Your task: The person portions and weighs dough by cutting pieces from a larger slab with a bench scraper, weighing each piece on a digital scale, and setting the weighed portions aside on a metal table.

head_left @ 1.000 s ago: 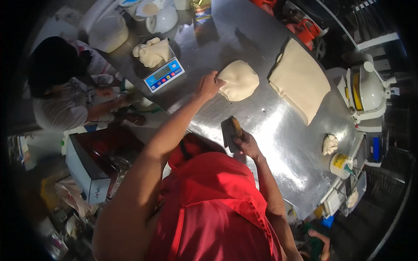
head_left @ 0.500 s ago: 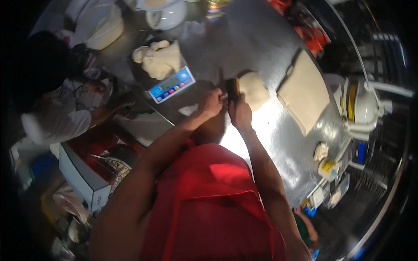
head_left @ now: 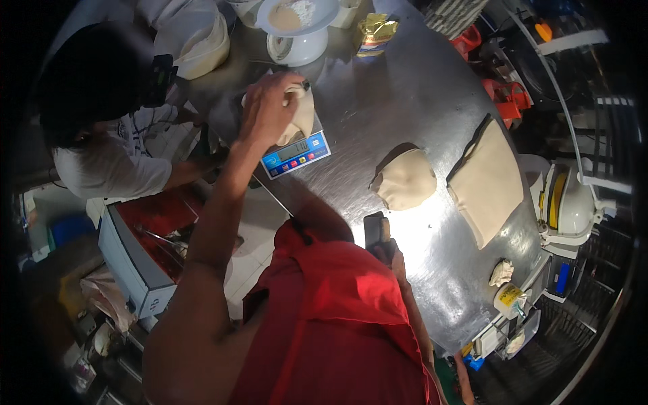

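Dough pieces lie piled on a digital scale at the far left part of the steel worktop; head view, looking down over the person's red apron. The left hand reaches forward with the arm fully stretched and rests on top of this pile, its fingers curled over the dough and closed on a piece of it. The scale's blue front panel with a lit display sits just below that hand, toward the person.

The right hand is held close to the body at the worktop's near edge, closed around a dark flat dough scraper that stands out beyond the fingers; most of the hand is hidden by the apron.

Beyond the right hand, near the scraper, lies a rounded lump of dough. To the right of that lump, apart from it, lies a larger flat slab of dough. Farther right of the right hand, at the worktop's edge, is a small dough scrap.

Beyond the left hand stands a white mechanical scale with a bowl holding flour, and a gold foil packet to its right. To the left of the left hand, another person in a white shirt bends over beside the worktop.
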Demonstrator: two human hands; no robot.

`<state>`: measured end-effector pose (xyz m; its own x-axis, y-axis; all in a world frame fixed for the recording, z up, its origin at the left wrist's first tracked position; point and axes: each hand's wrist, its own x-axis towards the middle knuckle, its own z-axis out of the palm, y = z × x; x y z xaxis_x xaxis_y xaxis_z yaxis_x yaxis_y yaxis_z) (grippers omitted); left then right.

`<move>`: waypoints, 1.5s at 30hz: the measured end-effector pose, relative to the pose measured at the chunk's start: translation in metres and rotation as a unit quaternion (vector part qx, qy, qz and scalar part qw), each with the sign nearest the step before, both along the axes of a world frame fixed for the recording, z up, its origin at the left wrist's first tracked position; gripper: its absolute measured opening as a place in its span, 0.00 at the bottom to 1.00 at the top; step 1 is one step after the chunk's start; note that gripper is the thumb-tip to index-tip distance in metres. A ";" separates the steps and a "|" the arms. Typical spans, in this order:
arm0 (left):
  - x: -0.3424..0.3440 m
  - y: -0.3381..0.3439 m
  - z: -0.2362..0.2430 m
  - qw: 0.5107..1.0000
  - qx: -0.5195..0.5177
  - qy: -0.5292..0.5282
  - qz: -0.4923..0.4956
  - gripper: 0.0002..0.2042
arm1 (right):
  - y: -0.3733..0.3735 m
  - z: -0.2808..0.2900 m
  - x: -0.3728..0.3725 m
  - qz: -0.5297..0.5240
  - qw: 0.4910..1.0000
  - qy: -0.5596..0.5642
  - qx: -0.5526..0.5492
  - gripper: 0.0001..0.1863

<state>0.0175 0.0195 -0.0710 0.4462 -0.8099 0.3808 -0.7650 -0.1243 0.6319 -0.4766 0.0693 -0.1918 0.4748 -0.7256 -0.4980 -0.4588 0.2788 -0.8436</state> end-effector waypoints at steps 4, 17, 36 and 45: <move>0.001 0.005 -0.010 0.987 0.142 -0.071 0.036 0.14 | -0.006 -0.002 -0.004 0.034 0.994 0.101 -0.041 0.23; -0.273 0.098 -0.098 0.939 0.307 -0.006 -0.156 0.23 | -0.001 0.018 -0.047 0.117 0.991 0.049 -0.036 0.19; -0.369 0.138 -0.106 0.850 0.507 -0.032 -0.137 0.46 | 0.042 -0.032 -0.138 -0.063 0.973 -0.167 0.149 0.14; -0.337 0.120 -0.075 0.845 0.508 -0.039 -0.163 0.36 | 0.031 -0.013 -0.122 -0.080 0.974 -0.116 0.176 0.14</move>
<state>-0.3191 0.1391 -0.1465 0.1417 -0.8119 -0.5664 -0.8978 -0.3464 0.2718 -0.5991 0.1006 -0.2049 0.4995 -0.6029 -0.6221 -0.1950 0.6214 -0.7588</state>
